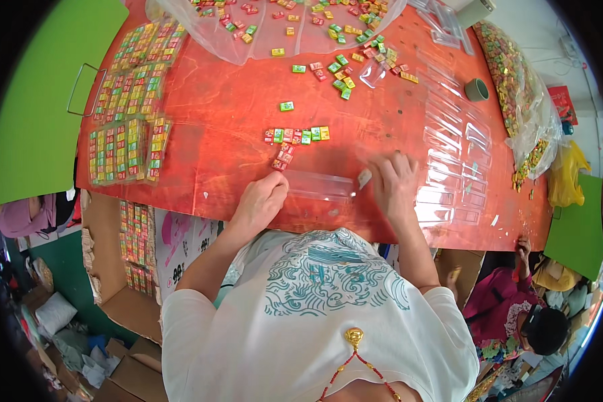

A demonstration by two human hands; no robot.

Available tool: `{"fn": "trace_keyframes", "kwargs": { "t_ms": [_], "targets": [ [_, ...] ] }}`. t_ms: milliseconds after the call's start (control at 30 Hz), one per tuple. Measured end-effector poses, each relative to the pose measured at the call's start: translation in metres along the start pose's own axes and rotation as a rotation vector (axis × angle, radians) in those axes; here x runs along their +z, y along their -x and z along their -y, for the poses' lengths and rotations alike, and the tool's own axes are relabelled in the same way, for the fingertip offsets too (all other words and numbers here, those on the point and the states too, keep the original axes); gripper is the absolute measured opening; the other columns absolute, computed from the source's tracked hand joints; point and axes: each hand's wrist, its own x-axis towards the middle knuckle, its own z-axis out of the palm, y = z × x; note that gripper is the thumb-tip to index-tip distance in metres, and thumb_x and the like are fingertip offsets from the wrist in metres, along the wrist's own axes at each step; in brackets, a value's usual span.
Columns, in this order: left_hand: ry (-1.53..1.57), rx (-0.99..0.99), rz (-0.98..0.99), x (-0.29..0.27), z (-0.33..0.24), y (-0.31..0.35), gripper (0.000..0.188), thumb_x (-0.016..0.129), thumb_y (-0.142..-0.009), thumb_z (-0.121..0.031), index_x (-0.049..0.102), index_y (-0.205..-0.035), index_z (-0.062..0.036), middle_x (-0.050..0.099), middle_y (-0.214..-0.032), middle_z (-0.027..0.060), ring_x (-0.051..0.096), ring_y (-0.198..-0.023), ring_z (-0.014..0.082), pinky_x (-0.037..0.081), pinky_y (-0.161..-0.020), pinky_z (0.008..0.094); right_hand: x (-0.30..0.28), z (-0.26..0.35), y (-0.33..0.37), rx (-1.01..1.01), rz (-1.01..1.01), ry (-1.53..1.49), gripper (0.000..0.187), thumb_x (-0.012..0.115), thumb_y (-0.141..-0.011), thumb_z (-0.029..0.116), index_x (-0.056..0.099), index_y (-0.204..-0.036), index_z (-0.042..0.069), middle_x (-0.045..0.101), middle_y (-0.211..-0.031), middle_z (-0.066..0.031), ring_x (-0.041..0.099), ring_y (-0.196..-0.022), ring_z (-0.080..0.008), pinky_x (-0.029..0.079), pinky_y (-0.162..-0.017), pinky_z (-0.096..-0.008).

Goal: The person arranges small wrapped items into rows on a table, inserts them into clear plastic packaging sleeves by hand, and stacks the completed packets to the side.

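A narrow clear plastic tray lies near the table's front edge. My left hand is closed, its fingertips pinched at the tray's left end. Past the tray's other end is my right hand, fingers bent and smeared by motion. A small white scrap shows by its thumb; whether I hold it cannot be made out. Just beyond my left fingertips, small red candy boxes form a short slanting line. It meets a row of red, green and yellow boxes. One green box lies farther off.
Filled packs are stacked at the left of the red table. Loose boxes lie on a plastic sheet at the back. Right are clear trays, a cup and a full bag. Another person is at lower right.
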Motion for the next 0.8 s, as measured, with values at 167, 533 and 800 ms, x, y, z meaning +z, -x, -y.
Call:
{"fn": "trace_keyframes", "kwargs": {
  "t_ms": [167, 533, 800],
  "targets": [
    [-0.327, -0.029, -0.07, -0.008, 0.001, 0.014, 0.025, 0.051, -0.099, -0.022, 0.059, -0.089, 0.0002, 0.059, -0.066, 0.0187, 0.063, -0.065, 0.0348, 0.046, -0.06, 0.0468, 0.011, 0.016, -0.009, 0.007, 0.083, 0.03, 0.034, 0.072, -0.084, 0.009, 0.067, -0.117, 0.01, 0.061, -0.112, -0.0078, 0.058, -0.101, -0.0259, 0.039, -0.092, -0.0424],
    [-0.735, 0.219, -0.272, -0.015, -0.018, -0.008, 0.038, 0.068, -0.09, -0.022, 0.058, -0.124, -0.0076, 0.055, -0.102, 0.0176, 0.066, -0.08, 0.0385, 0.055, -0.067, 0.0488, 0.059, 0.063, -0.04, -0.142, 0.182, -0.163, 0.03, 0.07, -0.084, 0.012, 0.068, -0.113, 0.003, 0.062, -0.096, -0.0078, 0.061, -0.09, -0.0246, 0.042, -0.081, -0.0381],
    [-0.941, 0.406, -0.268, -0.001, 0.009, -0.026, 0.046, 0.071, -0.086, -0.017, 0.061, -0.131, -0.0098, 0.05, -0.091, 0.0112, 0.063, -0.073, 0.0274, 0.053, -0.061, 0.0414, 0.074, 0.069, -0.035, -0.153, 0.187, -0.153, 0.035, 0.07, -0.084, 0.011, 0.067, -0.117, 0.002, 0.061, -0.094, -0.0068, 0.06, -0.088, -0.0234, 0.042, -0.081, -0.0375]
  ]
}}
